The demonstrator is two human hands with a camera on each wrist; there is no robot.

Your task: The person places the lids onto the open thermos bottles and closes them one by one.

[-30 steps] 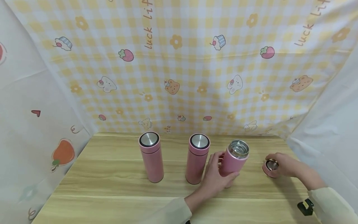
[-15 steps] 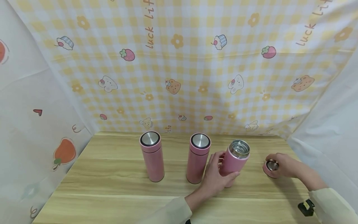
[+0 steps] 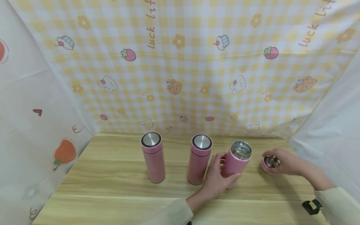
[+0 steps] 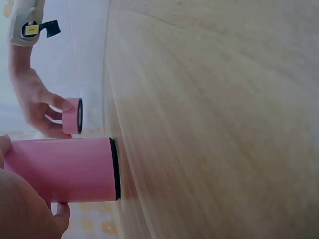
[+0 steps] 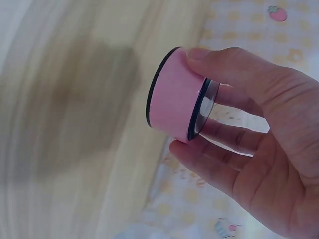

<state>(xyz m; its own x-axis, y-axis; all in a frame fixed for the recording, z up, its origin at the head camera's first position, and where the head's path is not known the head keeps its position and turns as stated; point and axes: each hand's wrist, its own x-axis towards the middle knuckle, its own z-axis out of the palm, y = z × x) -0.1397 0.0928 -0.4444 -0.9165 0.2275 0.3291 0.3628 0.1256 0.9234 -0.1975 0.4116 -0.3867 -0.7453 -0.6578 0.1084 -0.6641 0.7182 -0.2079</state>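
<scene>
My left hand (image 3: 216,178) grips an upright pink thermos bottle (image 3: 235,162) whose steel mouth is uncovered. In the left wrist view the black-edged base of that bottle (image 4: 65,169) sits right at the tabletop. To its right, my right hand (image 3: 288,162) holds a pink bottle lid (image 3: 265,166) with a steel disc on top. Thumb and fingers pinch the lid (image 5: 174,94) around its side in the right wrist view, and the tabletop with a shadow shows beyond it. The left wrist view has the lid (image 4: 71,117) raised off the table.
Two more pink thermos bottles, one in the middle (image 3: 199,165) and one further left (image 3: 154,165), stand upright with lids on. The middle one is close beside my left hand. A checked cloth (image 3: 180,68) hangs behind the wooden table (image 3: 112,175), with white cloth (image 3: 332,125) at the sides.
My right hand has lifted the lid from the table and shifted it slightly left and away from me. The left hand and its bottle stay in place.
</scene>
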